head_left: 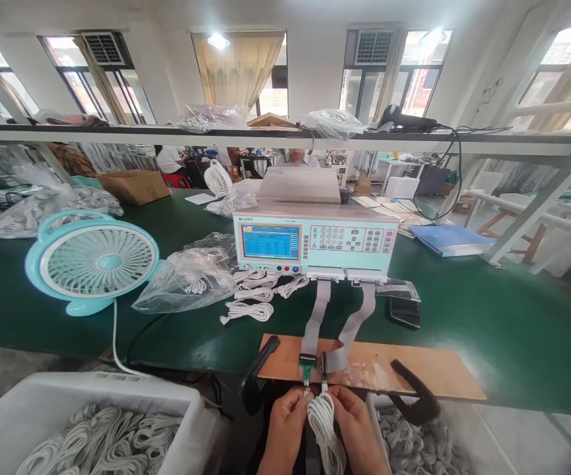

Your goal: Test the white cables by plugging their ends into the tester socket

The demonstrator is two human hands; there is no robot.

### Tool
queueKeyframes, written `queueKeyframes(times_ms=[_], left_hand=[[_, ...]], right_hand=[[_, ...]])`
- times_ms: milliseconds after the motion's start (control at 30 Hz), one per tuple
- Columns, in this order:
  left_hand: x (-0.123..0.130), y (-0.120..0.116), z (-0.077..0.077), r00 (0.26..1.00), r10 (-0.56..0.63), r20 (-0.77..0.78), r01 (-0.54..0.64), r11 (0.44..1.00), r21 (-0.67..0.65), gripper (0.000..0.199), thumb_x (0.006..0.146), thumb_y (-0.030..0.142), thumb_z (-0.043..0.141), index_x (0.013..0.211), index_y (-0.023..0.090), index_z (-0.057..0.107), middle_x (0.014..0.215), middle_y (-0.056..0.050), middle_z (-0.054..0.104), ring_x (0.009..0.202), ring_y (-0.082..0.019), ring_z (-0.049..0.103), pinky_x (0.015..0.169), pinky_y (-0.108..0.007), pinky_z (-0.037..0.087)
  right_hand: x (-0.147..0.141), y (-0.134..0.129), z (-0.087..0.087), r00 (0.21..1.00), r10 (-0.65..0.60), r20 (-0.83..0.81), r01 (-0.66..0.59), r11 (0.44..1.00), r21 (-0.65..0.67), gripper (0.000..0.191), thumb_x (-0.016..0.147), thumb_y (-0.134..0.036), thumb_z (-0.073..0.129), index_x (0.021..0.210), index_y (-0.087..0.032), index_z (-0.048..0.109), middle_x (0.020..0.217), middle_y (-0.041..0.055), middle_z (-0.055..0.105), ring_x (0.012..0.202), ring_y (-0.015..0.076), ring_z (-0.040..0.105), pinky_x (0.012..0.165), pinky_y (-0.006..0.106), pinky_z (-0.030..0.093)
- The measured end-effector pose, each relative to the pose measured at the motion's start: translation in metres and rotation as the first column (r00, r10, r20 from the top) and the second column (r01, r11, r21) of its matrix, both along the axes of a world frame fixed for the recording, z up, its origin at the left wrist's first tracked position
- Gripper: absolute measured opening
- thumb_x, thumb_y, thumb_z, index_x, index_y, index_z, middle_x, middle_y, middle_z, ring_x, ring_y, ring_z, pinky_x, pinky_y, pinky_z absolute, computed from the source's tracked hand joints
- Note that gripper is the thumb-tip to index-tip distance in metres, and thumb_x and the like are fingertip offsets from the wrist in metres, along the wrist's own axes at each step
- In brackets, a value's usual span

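A coiled white cable (325, 429) hangs between my two hands, below the edge of a wooden board (404, 369). My left hand (288, 422) pinches one end of it just under a small green circuit board (307, 366). With fingers closed, my right hand (352, 419) grips the other end beside a second dark connector (323, 366). Both ends meet these connectors; I cannot tell how far in they sit. Two grey ribbon cables (317, 316) run from the connectors up to a white tester (344, 237) with a lit blue screen.
A light-blue fan (109, 262) and a plastic bag (186, 280) stand left, near several coiled cables (248, 311). White bins (181, 396) of cables flank me below the table edge. Black clamps (260, 376) hold the board. A phone (404, 312) and blue folder (448, 239) lie right.
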State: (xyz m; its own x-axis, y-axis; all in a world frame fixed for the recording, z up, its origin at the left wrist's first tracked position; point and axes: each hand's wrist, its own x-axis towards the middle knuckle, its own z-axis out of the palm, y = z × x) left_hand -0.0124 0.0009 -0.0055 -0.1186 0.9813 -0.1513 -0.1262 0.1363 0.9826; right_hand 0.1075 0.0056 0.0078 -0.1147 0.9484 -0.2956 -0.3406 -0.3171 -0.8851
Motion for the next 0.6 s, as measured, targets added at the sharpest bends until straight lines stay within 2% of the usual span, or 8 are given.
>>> queueKeyframes(times_ms=[100, 267, 433, 500, 567, 600], left_hand=[[0.003, -0.001, 0.004, 0.998, 0.043, 0.047, -0.042, 0.999, -0.024, 0.033, 0.074, 0.036, 0.056, 0.050, 0.015, 0.049, 0.051, 0.005, 0.039, 0.053, -0.009, 0.033, 0.051, -0.021, 0.030], [0.007, -0.002, 0.007, 0.986, 0.063, 0.155, -0.056, 0.997, -0.051, 0.032, 0.073, 0.043, 0.057, 0.061, 0.014, 0.057, 0.054, 0.003, 0.049, 0.055, -0.012, 0.042, 0.055, -0.022, 0.036], [0.010, 0.003, 0.000, 0.997, 0.080, -0.014, -0.080, 0.997, 0.004, 0.042, 0.073, 0.051, 0.051, 0.049, 0.017, 0.048, 0.046, 0.005, 0.038, 0.046, -0.010, 0.036, 0.046, -0.022, 0.030], [0.007, -0.003, 0.008, 0.994, 0.091, -0.067, -0.091, 0.996, 0.005, 0.041, 0.075, 0.047, 0.050, 0.047, 0.017, 0.047, 0.045, 0.005, 0.037, 0.046, -0.010, 0.036, 0.045, -0.022, 0.030], [-0.005, -0.018, 0.027, 0.985, 0.128, -0.118, -0.125, 0.992, 0.033, 0.035, 0.079, 0.039, 0.048, 0.052, 0.017, 0.053, 0.051, 0.003, 0.046, 0.054, -0.013, 0.044, 0.053, -0.023, 0.036], [-0.016, -0.028, 0.039, 0.977, 0.149, -0.152, -0.140, 0.988, 0.069, 0.030, 0.081, 0.034, 0.047, 0.059, 0.017, 0.057, 0.061, 0.000, 0.054, 0.063, -0.014, 0.049, 0.061, -0.023, 0.039]], right_hand=[[0.001, 0.001, -0.001, 1.000, 0.024, 0.005, -0.024, 1.000, 0.003, 0.026, 0.063, -0.039, 0.072, 0.061, -0.016, 0.060, 0.056, -0.0023, 0.053, 0.054, 0.0111, 0.041, 0.050, 0.020, 0.036], [0.002, 0.005, -0.006, 0.999, 0.009, 0.049, -0.010, 0.999, 0.032, 0.025, 0.063, -0.039, 0.072, 0.062, -0.016, 0.062, 0.055, -0.0026, 0.054, 0.054, 0.0124, 0.045, 0.052, 0.021, 0.038], [-0.003, 0.005, 0.001, 0.999, 0.029, 0.035, -0.030, 0.999, 0.022, 0.024, 0.060, -0.041, 0.071, 0.067, -0.019, 0.065, 0.061, 0.0008, 0.063, 0.060, 0.0199, 0.055, 0.054, 0.027, 0.042], [-0.004, 0.003, 0.008, 0.998, 0.004, 0.070, -0.003, 1.000, -0.016, 0.025, 0.053, -0.042, 0.073, 0.065, -0.021, 0.066, 0.064, 0.0023, 0.066, 0.064, 0.0243, 0.058, 0.056, 0.031, 0.044], [-0.003, 0.003, 0.013, 0.988, -0.027, 0.154, 0.037, 0.998, -0.058, 0.026, 0.044, -0.041, 0.076, 0.060, -0.024, 0.066, 0.063, 0.0039, 0.067, 0.066, 0.0274, 0.060, 0.058, 0.034, 0.046], [-0.002, 0.003, 0.014, 0.980, -0.010, 0.199, 0.023, 0.998, -0.062, 0.025, 0.044, -0.041, 0.076, 0.062, -0.025, 0.067, 0.067, 0.0050, 0.068, 0.070, 0.0279, 0.060, 0.059, 0.035, 0.046]])
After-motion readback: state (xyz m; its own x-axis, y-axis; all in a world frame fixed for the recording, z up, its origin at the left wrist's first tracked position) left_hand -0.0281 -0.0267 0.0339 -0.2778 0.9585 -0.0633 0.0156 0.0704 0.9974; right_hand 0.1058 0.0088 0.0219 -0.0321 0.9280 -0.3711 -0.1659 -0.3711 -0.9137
